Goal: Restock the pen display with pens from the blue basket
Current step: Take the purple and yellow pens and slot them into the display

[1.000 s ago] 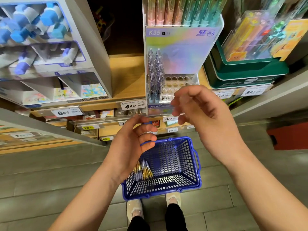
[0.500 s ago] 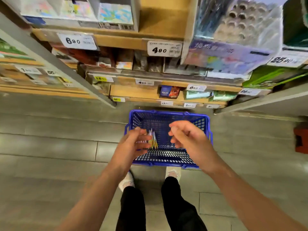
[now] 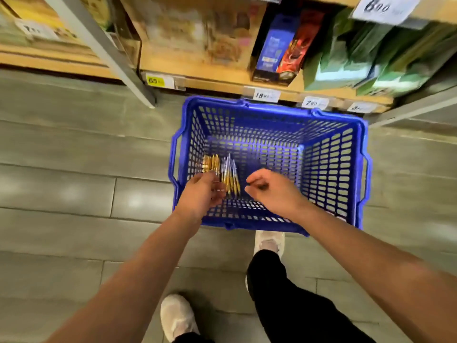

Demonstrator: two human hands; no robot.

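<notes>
I look down on a grey tiled floor (image 3: 74, 169), where the blue basket (image 3: 329, 169) stands just before a low wooden shelf (image 3: 217, 78) with price tags (image 3: 265, 95). The pens (image 3: 230, 177) lie at the basket's left end. My left hand (image 3: 201, 194) seems to grip the leftmost ones, though blur hides the fingers. My right hand (image 3: 272, 191) hovers just right of them, loosely curled and holding nothing.

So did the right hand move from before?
Yes. The right hand came down from the shelf display into the blue plastic basket, beside the gold pens.
</notes>
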